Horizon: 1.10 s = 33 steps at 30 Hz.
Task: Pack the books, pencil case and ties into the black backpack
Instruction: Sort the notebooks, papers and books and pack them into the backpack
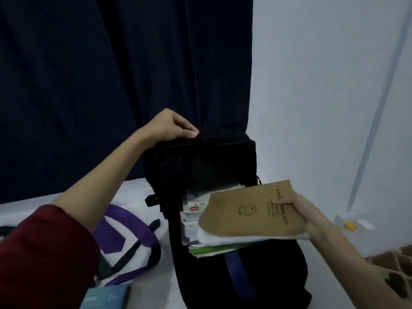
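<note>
A person's left hand [172,126], at the end of an arm in a dark red sleeve [44,255], pinches the top edge of a black backpack [200,161] and holds its opening up. The backpack stands on a white surface [156,275] in front of a dark blue curtain [111,63]. The right hand [305,214] grips a stack of books [245,228], a brown-covered notebook [256,210] on top, with the far end of the stack at the bag's opening. More books [191,208] already sit inside. Left of the bag lies a white cloth with purple and black bands [124,239]. A pale blue item [104,296] lies at the bottom edge.
</note>
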Tool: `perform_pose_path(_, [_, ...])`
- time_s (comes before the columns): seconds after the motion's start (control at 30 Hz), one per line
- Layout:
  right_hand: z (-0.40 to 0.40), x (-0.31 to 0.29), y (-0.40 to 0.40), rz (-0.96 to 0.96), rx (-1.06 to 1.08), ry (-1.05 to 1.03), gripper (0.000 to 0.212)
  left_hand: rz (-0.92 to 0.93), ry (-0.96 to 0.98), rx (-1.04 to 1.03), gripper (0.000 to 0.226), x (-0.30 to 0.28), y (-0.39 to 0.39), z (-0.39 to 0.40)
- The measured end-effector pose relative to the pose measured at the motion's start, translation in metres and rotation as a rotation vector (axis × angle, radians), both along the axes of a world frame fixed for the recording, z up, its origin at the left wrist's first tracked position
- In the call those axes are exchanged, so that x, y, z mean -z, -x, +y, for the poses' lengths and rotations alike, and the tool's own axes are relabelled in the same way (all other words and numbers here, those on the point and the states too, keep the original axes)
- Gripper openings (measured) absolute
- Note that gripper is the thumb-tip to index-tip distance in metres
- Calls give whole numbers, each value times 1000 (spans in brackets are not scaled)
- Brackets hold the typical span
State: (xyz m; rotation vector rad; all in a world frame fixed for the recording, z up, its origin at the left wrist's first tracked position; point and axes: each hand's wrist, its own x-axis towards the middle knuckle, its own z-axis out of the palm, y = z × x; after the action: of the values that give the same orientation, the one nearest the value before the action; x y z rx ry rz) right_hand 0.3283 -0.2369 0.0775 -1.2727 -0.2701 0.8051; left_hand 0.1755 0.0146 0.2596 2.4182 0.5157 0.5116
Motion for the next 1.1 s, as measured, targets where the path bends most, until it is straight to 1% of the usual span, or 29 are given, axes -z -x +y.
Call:
perform_pose_path(0.1, [41,19,9,154,271,-162,46,-191,-104,-48,9,-5,-9,-2])
perform_pose_path(0.2, [80,22,28,162,507,-212,52,-346,-131,-117,9,-8,-17,-3])
perform_pose_path(0.27, [101,21,39,166,577,-223,55,-402,-138,-137,9,-9,-19,-6])
perform_pose_path(0.37, [130,25,45,172,634,-198,59,-430,-140,-118,10,-9,-20,-10])
perform_pose_path(0.43, [148,29,42,168,619,-158,55,-436,-153,-100,10,-10,-19,-10])
perform_pose_path(0.47, [154,31,39,176,555,-151,50,-439,-160,-94,10,-11,-19,-10])
perform_pose_path(0.53, [155,31,34,178,292,-112,39,-437,-172,-89,10,-13,-20,-8])
perform_pose_path(0.6, [141,25,32,90,10,32,38,-439,-184,-77,10,-13,-21,-5])
perform_pose_path(0.67, [128,23,26,-2,-138,157,36,-450,-180,-69,10,-13,-22,-3])
perform_pose_path(0.73, [121,25,22,38,-116,129,28,-469,-180,-68,10,-15,-24,-2])
perform_pose_path(0.8, [122,30,22,150,3,32,18,-484,-187,-70,10,-19,-26,-2])
perform_pose_path(0.87, [127,36,28,204,123,-25,10,-495,-187,-65,10,-23,-28,-2])
perform_pose_path(1.03, [152,34,43,220,246,-34,11,-497,-185,-45,10,-27,-28,-2])
perform_pose_path(1.1, [159,29,39,156,217,36,8,-498,-191,-39,10,-26,-27,-2])
